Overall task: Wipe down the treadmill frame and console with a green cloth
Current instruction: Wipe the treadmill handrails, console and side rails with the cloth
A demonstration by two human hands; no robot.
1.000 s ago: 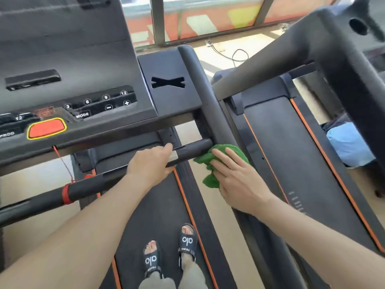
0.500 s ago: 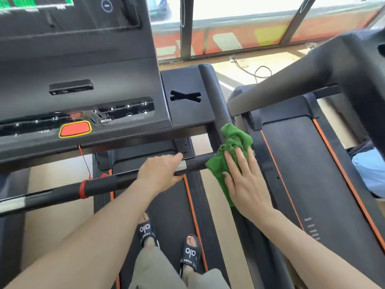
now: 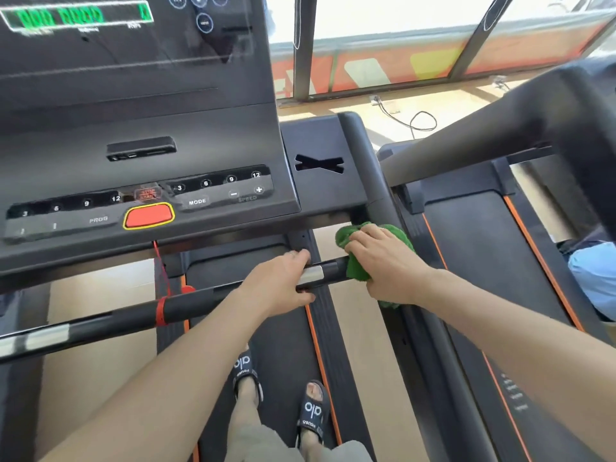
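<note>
Far left: console (image 3: 140, 128) with lit green display at its top left corner, button strip and red stop key (image 3: 149, 215) along its lower edge, none of it under the cloth at this moment. Below that edge, crossbar handle (image 3: 186, 303) running from the left edge of the treadmill toward its right upright, red cord wound round it near the middle. Next along, left hand (image 3: 281, 281) closed around the bar beside its silver band, steadying, just as a second ago. Immediately right of it, green cloth (image 3: 358, 261) bunched against the joint where the bar's right end meets the right upright (image 3: 366, 168), directly under the console's lower right corner. On top of the cloth, right hand (image 3: 388, 261) pressing it to the frame, fingers curled over the wad (closed on it, not merely resting). Change over the last second: cloth up from lower on the upright to this corner, and turned inward onto the bar end. Meaning, as a judgement: frame wiping under way on the right side, lower stretch of that upright likely covered, console face and left portion of the bar apparently still ahead. Far right: neighbouring treadmill (image 3: 483, 245), orange-edged belt, not part of the job.
</note>
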